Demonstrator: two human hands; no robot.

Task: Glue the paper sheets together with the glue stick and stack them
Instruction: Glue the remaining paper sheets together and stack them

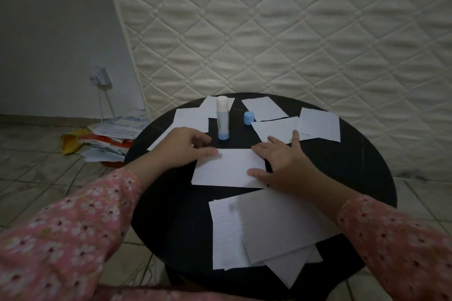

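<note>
Indoors, round black table (342,154), quilted mattress (269,32), tiled floor (36,166)

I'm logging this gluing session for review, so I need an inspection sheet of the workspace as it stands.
Surface: round black table, paper-strewn.
Job's things: glue stick upright, uncapped; blue cap beside it; centre sheet under both hands; near stack; loose sheets at the far edge.
Clutter: papers and a yellow item on the floor.
Grippers: left hand and right hand press the centre sheet.
Cables: cords hang from wall socket.
Surroundings: quilted mattress, tiled floor.
</note>
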